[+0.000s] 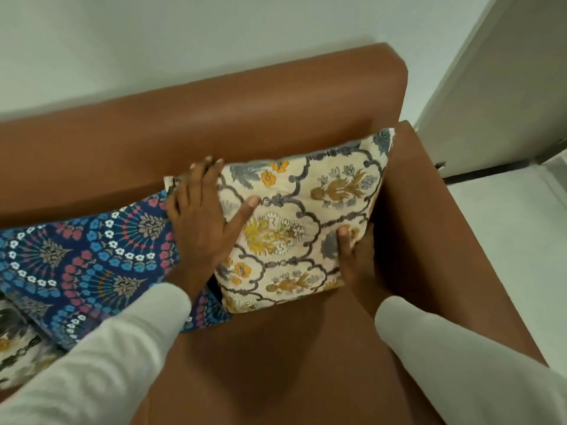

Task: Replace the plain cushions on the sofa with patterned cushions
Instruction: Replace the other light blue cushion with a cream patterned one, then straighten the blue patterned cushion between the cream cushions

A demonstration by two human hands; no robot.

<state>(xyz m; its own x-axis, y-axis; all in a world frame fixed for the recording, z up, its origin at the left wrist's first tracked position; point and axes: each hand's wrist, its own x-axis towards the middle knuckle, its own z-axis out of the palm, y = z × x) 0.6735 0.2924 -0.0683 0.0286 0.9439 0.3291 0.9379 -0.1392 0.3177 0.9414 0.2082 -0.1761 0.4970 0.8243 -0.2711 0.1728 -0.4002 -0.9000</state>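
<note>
A cream cushion with grey, yellow and ochre flower patterns leans upright against the backrest in the right corner of the brown sofa. My left hand grips its upper left edge, fingers curled over the top and thumb on the front. My right hand holds its lower right side, thumb on the face and fingers hidden behind. A dark blue cushion with pink, blue and white flowers lies to the left, touching the cream one. No plain cushion is in view.
Another cream patterned cushion shows at the bottom left edge, partly under the blue one. The sofa's right armrest stands beside the cushion. A white wall is behind, with a door and pale floor to the right.
</note>
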